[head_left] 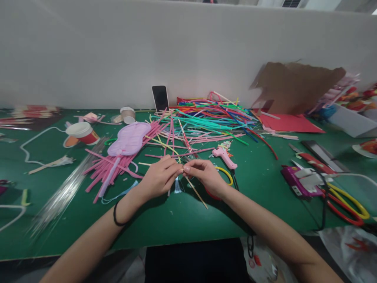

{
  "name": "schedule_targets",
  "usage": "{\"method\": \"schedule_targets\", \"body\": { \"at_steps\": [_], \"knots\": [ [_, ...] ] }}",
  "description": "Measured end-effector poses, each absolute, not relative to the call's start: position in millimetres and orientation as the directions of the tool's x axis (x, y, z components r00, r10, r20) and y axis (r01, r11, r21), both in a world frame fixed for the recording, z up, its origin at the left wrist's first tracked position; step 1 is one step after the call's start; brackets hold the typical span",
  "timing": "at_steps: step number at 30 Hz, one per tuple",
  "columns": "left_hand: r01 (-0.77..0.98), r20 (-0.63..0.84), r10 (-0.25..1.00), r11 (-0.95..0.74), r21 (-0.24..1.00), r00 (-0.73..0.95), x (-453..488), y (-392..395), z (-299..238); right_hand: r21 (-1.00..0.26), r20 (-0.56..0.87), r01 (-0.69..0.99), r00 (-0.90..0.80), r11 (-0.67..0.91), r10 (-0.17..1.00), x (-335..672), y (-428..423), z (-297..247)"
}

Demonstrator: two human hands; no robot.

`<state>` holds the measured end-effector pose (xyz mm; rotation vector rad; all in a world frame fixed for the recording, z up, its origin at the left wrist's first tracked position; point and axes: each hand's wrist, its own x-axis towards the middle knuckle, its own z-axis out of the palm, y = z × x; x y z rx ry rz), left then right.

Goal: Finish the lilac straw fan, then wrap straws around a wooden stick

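Left hand (161, 175): the grip is pressed together at the fingertips, a small item being pinched; a dark band is worn at the wrist.
Right hand (204, 177): the grip is closed, thumb against finger, on the same item, directly beside the left fingertips.
Small item (183, 169): held between both hands above the desk (165, 226); its form is too small to be made out.
Blue tassel (178, 186): seen just below the fingertips; whether it is attached cannot be told.
Thin stick (197, 193): slanted below the right hand.
Lilac paddle (131, 139): laid over pink stems (98, 166), left of the hands.
Pink glue gun (225, 158): placed beyond the right hand, near yellow-handled scissors (229, 177).
Phone (160, 99): propped against the white partition (118, 59).
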<state>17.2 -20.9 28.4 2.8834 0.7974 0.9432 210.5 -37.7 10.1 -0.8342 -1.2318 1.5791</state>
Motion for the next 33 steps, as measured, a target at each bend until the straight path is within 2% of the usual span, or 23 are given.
{"method": "schedule_targets", "body": {
  "at_steps": [10, 18, 21, 26, 33],
  "knots": [
    [0.469, 0.577, 0.45, -0.874, 0.128, 0.682, 17, -20, 25, -0.984, 0.065, -0.179, -0.291, 0.012, 0.955, 213, -37, 8],
    [0.504, 0.573, 0.434, -0.863, 0.041, 0.695, 21, -19, 20, -0.98, 0.178, 0.068, -0.109, 0.186, 0.978, 204, -41, 5],
    [0.512, 0.603, 0.424, -0.859, 0.03, 0.676, 22, -19, 19, -0.988, 0.15, 0.019, -0.088, 0.152, 0.985, 202, -42, 7],
    [0.534, 0.661, 0.422, -0.845, 0.038, 0.62, 19, -18, 16, -0.988, 0.13, -0.104, -0.149, 0.115, 0.98, 204, -42, 10],
    [0.488, 0.683, 0.369, -0.873, 0.021, 0.63, 20, -18, 15, -0.991, 0.137, -0.017, -0.146, 0.136, 0.98, 207, -40, 10]
  ]
}}
